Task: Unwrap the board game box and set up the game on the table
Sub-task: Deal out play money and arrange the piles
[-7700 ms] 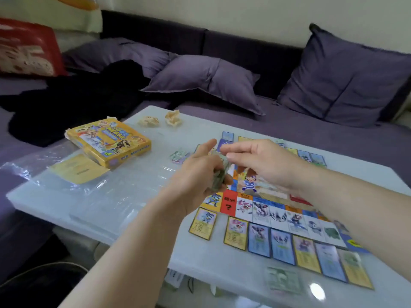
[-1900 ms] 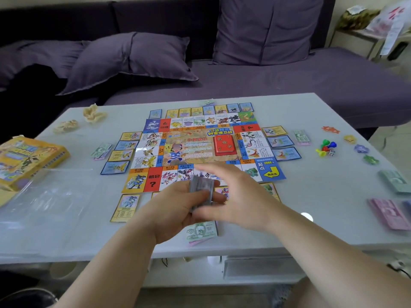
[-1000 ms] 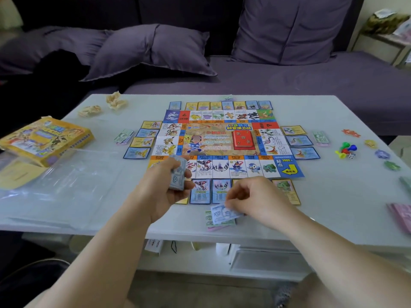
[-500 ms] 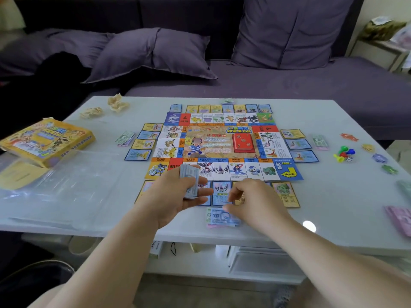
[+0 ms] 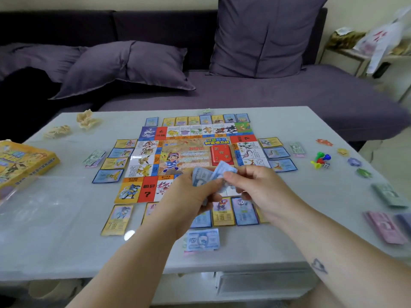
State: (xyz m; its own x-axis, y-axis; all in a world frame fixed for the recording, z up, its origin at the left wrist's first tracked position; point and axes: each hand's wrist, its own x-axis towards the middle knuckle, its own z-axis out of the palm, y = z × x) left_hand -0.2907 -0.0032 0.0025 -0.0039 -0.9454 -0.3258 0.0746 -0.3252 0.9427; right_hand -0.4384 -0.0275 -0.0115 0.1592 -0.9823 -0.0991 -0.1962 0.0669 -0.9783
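On the head camera I see the left hand (image 5: 189, 203) curled round a stack of blue play notes (image 5: 200, 175) above the board's near edge. The right hand (image 5: 255, 190) pinches the top note (image 5: 225, 169) between thumb and fingertips. The game board (image 5: 193, 152) lies mid-table (image 5: 300, 218). The yellow box (image 5: 22, 163) sits at nine o'clock, the dealt notes (image 5: 203, 240) at six and the pawns (image 5: 321, 160) at three.

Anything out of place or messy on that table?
Only litter: two crumpled beige wads at the far left corner and clear plastic wrap spread beside the yellow box. Board and cards lie in neat rows.
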